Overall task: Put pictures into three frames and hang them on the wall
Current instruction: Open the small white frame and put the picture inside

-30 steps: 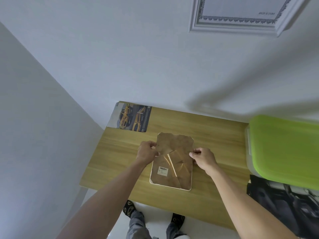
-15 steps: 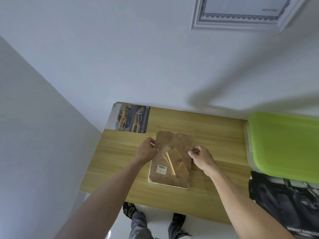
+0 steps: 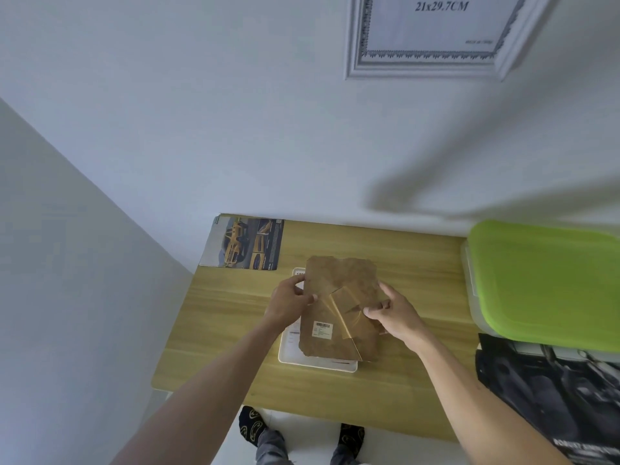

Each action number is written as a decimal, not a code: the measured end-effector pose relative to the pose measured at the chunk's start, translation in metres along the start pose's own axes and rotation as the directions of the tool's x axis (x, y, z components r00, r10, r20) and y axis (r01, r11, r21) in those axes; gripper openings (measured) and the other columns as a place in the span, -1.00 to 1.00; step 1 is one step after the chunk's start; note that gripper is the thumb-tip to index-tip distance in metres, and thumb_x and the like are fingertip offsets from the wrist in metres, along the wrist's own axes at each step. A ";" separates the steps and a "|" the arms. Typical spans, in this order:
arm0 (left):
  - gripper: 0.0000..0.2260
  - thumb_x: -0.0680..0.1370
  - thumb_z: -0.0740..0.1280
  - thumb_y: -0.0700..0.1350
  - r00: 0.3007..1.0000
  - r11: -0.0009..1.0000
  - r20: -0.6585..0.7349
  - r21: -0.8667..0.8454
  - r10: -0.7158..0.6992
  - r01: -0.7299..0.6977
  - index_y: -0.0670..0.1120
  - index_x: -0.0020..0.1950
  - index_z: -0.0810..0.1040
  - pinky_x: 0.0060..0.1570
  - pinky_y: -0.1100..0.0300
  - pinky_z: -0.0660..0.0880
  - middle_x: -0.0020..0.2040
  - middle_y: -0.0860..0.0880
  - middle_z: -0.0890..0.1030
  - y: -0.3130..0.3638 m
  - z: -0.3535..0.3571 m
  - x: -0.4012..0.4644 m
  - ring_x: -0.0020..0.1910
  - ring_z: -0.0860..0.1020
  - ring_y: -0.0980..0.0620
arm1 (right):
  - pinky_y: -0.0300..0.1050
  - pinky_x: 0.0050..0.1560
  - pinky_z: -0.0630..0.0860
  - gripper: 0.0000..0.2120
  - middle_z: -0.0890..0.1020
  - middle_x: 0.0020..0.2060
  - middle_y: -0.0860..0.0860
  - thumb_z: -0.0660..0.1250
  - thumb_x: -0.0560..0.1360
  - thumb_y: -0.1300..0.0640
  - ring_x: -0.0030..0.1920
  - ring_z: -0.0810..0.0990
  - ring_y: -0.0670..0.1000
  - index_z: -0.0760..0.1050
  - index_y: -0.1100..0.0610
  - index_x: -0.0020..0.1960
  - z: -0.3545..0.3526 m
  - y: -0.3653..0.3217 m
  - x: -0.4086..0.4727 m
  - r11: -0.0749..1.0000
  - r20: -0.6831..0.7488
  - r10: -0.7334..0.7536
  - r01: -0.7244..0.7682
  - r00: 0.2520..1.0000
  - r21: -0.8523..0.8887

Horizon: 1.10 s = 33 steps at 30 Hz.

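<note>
Brown backing board [image 3: 339, 307], both hands gripping

Two frames [image 3: 432, 38] [image 3: 317, 362], two posters [image 3: 243, 243] [image 3: 550, 397], one backboard [image 3: 339, 307], one bin [image 3: 543, 283].

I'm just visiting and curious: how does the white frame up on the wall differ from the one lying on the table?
The wall frame hangs upright with its front showing a printed insert; the table frame lies flat, apparently face down. The wall frame is untouched; the table frame's brown backing board is held lifted at both edges by the left hand and right hand. The wall frame has an ornate moulding; the table frame's rim looks plain. Both are white.
</note>
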<state>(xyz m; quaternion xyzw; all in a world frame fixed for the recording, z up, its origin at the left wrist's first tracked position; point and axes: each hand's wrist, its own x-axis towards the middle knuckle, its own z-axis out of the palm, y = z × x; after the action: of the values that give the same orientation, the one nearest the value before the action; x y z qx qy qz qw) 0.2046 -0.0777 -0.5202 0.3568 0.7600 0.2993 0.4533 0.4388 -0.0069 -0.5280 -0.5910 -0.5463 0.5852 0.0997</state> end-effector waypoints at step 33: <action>-0.60 0.46 0.27 -0.33 0.977 0.726 0.185 0.657 0.103 -0.201 -0.23 0.30 0.39 0.16 0.05 0.42 0.32 -0.15 0.23 0.042 0.192 -0.007 0.31 0.25 -0.19 | -0.06 0.41 0.28 -0.48 0.26 0.47 0.13 0.37 0.55 0.15 0.39 0.29 0.16 0.32 0.25 0.45 -0.075 0.102 -0.007 0.706 -0.284 -0.229 -0.042 0.931 -0.706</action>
<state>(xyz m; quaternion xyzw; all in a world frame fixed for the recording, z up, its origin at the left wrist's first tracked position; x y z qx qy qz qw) 0.3918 -0.0347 -0.5630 0.5768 0.7521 0.0160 0.3184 0.5545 -0.0126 -0.5789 -0.6498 -0.7298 0.2123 -0.0064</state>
